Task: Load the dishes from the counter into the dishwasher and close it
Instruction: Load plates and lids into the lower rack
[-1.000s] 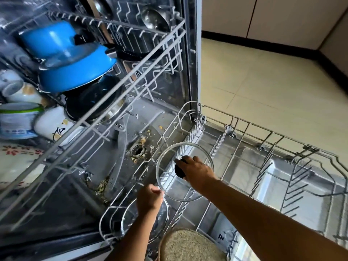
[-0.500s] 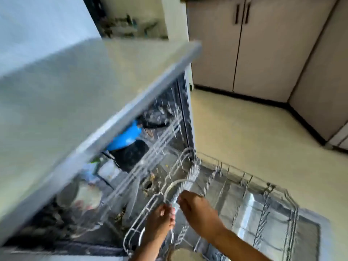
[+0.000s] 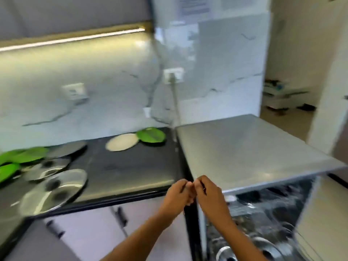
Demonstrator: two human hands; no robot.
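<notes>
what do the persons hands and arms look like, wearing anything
No sleeves, gloves, watch or bracelet show. The left hand, the right hand and both forearms are bare down to the frame's edge. One finger of the right hand carries a small dark mark, perhaps a ring, but the blur leaves it unsure.

No words or numbers are legible. A sheet of paper [image 3: 194, 6] fixed high on the white wall [image 3: 231, 53] carries rows of dark print, and a second sheet beside it looks printed too, but motion blur smears every line beyond reading.
</notes>
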